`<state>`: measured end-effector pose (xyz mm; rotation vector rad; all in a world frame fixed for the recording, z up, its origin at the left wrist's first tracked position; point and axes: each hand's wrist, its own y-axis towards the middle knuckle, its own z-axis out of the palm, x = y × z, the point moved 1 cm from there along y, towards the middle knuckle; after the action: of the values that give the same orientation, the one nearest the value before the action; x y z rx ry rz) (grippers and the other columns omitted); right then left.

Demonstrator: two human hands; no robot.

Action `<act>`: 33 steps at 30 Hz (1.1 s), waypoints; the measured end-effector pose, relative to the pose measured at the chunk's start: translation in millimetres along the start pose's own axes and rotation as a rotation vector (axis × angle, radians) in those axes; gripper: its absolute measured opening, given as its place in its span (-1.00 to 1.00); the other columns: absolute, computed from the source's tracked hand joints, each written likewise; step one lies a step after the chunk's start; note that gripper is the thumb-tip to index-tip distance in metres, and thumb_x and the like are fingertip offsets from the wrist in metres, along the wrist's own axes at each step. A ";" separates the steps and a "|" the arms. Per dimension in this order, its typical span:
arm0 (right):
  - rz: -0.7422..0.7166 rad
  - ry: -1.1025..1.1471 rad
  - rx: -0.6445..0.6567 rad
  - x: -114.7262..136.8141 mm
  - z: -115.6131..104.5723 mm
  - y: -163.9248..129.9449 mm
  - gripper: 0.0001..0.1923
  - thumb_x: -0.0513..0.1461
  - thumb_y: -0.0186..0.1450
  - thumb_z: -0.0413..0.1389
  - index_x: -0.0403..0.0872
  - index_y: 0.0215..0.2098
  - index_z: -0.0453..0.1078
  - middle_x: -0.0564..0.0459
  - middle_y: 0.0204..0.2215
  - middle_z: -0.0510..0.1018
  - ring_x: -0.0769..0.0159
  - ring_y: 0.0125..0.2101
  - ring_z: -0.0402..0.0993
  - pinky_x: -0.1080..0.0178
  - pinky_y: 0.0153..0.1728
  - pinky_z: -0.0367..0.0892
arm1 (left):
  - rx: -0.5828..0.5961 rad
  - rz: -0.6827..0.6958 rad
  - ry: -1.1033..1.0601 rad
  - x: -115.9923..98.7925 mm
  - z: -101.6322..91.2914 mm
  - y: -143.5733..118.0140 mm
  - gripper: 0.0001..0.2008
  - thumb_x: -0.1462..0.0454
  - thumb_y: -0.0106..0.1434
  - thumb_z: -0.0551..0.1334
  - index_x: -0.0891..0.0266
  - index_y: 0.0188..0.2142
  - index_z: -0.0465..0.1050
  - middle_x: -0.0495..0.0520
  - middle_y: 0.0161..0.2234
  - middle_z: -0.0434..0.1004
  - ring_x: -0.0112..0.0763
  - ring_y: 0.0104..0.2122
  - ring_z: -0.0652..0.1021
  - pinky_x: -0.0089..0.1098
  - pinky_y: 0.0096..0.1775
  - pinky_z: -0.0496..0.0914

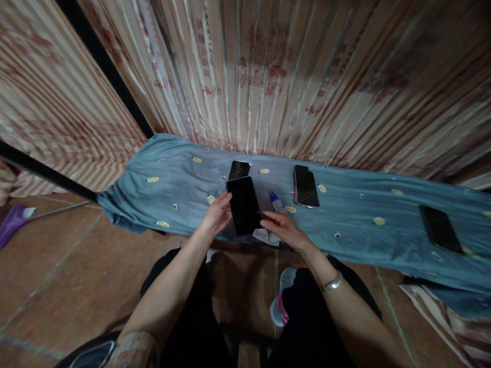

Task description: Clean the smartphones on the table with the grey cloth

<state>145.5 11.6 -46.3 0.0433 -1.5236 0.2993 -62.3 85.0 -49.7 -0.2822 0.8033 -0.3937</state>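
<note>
The work on the black tablet (pixel 244 207) looks to be under way and not finished, since it has not been laid down; how much of its surface has been dealt with cannot be told. It sits at the near edge of the counter (pixel 345 225), tilted, its top leaning towards eleven o'clock; the left hand (pixel 218 212) pinches its nine o'clock edge, thumb on the front, fingers behind; the right hand (pixel 283 227) is at its three to four o'clock edge, fingers partly extended, and whether it grips the tablet or the pale cloth (pixel 267 236) beside it I cannot tell.

Taking the tablet as the dial's centre, a blue-capped bottle (pixel 277 203) lies at three o'clock; a small phone (pixel 239 170) is at twelve, pale lines on its screen; a phone stack (pixel 306 187) lies between two and three, and a lone dark phone (pixel 440 229) well apart, just past three; neither hand is on these, and whether they have been handled is unclear.

The tablet looks flat, dark and glossy, rounded at the corners; its screen shows nothing lit.
</note>
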 end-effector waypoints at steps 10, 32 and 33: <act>-0.170 -0.464 -0.125 -2.2 -23.8 10.8 -0.34 0.29 0.27 0.14 0.02 -0.66 0.12 0.22 -0.67 0.15 0.40 -0.57 0.09 0.28 -0.49 0.03 | 0.121 -0.110 0.165 17.5 24.6 -21.2 -0.92 0.39 0.20 0.42 0.28 -0.27 0.63 0.02 -0.37 0.71 -0.43 -0.42 0.63 -0.45 -0.31 0.52; -0.231 -0.311 -0.406 5.0 -46.9 9.2 -0.69 0.10 0.20 0.30 0.08 -0.33 0.66 0.11 -0.43 0.68 0.15 -0.33 0.57 0.18 -0.22 0.42 | 0.236 -0.155 0.280 39.8 23.4 -15.9 -0.89 0.35 0.18 0.46 0.25 -0.26 0.71 0.07 -0.31 0.74 -0.37 -0.33 0.63 -0.40 -0.20 0.48; -0.211 -0.295 -0.387 5.6 -47.9 8.1 -0.67 0.11 0.20 0.31 0.06 -0.30 0.66 0.11 -0.42 0.68 0.17 -0.33 0.56 0.19 -0.23 0.42 | 0.229 -0.156 0.272 39.0 24.3 -13.5 -0.88 0.36 0.20 0.44 0.25 -0.24 0.70 0.07 -0.30 0.74 -0.37 -0.32 0.63 -0.40 -0.19 0.48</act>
<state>190.6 30.6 -44.7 -0.0601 -1.8299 -0.1813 -22.9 57.9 -53.3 -0.0770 0.9955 -0.6762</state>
